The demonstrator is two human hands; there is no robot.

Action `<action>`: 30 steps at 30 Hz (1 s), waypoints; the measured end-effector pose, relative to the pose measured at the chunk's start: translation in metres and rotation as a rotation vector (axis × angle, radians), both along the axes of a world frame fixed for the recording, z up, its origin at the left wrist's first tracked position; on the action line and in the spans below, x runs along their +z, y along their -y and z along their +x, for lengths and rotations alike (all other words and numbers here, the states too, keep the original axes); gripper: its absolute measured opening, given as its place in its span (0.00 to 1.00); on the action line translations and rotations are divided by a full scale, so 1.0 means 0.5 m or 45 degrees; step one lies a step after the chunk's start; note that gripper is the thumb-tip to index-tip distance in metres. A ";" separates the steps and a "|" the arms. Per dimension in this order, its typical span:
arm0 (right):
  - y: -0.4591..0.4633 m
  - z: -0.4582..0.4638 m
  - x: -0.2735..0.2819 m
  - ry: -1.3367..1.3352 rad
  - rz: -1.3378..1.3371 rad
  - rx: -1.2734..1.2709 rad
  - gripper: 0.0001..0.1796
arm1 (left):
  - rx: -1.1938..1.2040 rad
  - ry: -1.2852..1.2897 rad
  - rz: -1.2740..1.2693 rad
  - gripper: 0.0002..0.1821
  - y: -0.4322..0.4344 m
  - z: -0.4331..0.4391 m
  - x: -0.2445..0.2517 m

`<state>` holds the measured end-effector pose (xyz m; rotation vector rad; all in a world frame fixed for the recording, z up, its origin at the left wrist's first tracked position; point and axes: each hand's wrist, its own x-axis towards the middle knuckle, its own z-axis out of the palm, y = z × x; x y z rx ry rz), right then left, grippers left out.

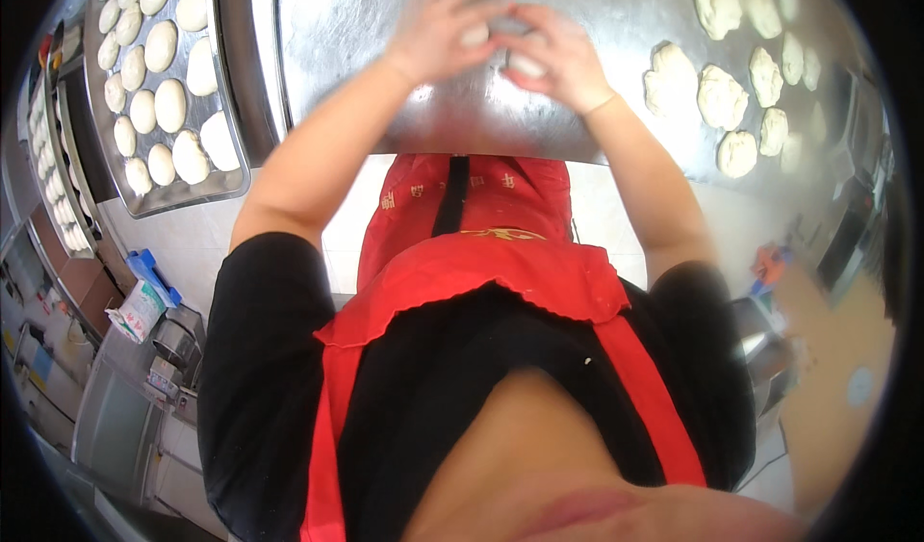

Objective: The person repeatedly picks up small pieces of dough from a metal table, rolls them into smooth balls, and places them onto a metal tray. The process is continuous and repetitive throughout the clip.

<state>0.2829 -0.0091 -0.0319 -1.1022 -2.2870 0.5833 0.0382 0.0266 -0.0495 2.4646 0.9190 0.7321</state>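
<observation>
My left hand (444, 33) is curled around a small white dough piece (474, 35), which shows between its fingers. Beside it, my right hand (559, 54) has another dough piece (527, 65) under its bent fingers. The fingertips of both hands come close together, blurred by motion, so I cannot tell whether they touch. Both hands are over the shiny steel worktable (339, 58). Off to the right of my right hand, rough dough lumps (722, 98) lie on the steel, among them a flatter, larger one (670, 83).
At the left a metal tray (242, 156) holds several smooth dough rounds (170, 105). Farther left stand more trays of small dough pieces (54, 159). A printed bag (137, 311) and a blue object (153, 276) sit lower left. My red apron (498, 203) meets the table's near edge.
</observation>
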 end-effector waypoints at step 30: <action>0.094 0.035 0.033 0.131 -0.070 0.045 0.30 | -0.130 -0.011 -0.103 0.39 0.107 -0.038 0.054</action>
